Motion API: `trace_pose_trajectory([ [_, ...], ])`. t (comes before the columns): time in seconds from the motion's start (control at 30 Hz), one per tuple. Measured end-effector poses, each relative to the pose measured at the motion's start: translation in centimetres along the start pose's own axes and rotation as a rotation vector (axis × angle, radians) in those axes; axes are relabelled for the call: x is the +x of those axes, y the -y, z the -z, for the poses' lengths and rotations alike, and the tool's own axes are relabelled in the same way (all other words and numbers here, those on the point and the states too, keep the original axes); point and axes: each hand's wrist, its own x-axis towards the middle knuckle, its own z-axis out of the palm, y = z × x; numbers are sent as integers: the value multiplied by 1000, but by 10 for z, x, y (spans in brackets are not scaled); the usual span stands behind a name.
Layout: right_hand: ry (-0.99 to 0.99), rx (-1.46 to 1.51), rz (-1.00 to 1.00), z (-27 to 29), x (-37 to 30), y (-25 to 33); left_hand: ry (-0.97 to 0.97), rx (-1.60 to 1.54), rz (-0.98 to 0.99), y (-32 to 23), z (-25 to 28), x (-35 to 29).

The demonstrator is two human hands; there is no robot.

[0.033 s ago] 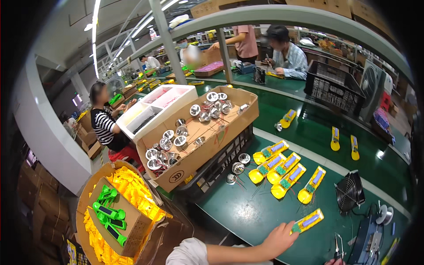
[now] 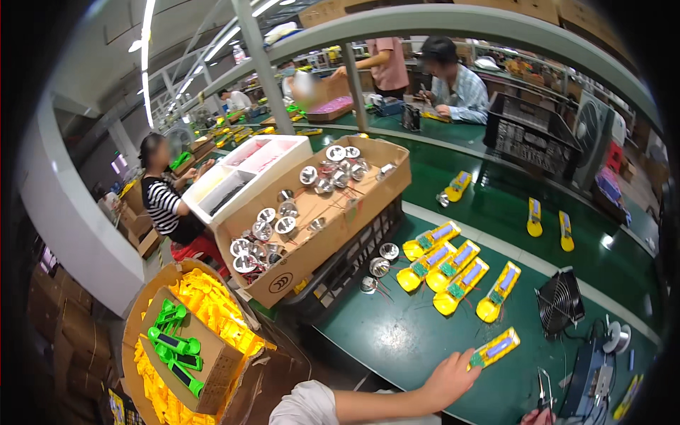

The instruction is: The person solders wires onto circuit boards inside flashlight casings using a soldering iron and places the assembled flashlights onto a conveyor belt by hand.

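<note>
Left hand (image 2: 451, 377): reaching in from the lower edge, its fingers and thumb clamping on the near end of a yellow casing (image 2: 496, 347).
Casing: pointing up and right over the surface (image 2: 397, 354), showing a blue cell (image 2: 501, 346) and a green board (image 2: 476, 360); whether it is touching the surface is hard to tell.
Right hand (image 2: 536, 418): mostly falling outside the lower edge, just beside a tool (image 2: 544, 389); whether its fingers are closing on it cannot be told.
Five casings (image 2: 460, 285): lying beyond the held one, four bunching together, one sitting apart at the right, thin wires trailing from them.
Three reflectors (image 2: 380, 267): sitting on the surface left of the bunch.
Carton (image 2: 340, 234): resting on a black crate (image 2: 336, 287), holding many more wired reflectors.
White tray (image 2: 297, 154): standing behind the carton, its dividers making compartments.
Bin (image 2: 130, 336): standing at the left, holding yellow parts (image 2: 202, 294) and a small box (image 2: 219, 372) where green parts (image 2: 170, 340) are lying.
Fan (image 2: 559, 304): standing on the right, near a spool (image 2: 618, 338) and a blue unit (image 2: 584, 382).
Belt (image 2: 489, 212): stretching past the surface, carrying three casings and one reflector.
Co-worker (image 2: 460, 92): sitting across the belt, wearing a dark cap.
</note>
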Motion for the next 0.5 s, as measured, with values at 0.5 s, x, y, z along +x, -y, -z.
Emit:
trace_pose_trajectory([
  [0.5, 13, 22, 104, 7, -2, -11, -343, -229, 499, 125, 89, -2],
])
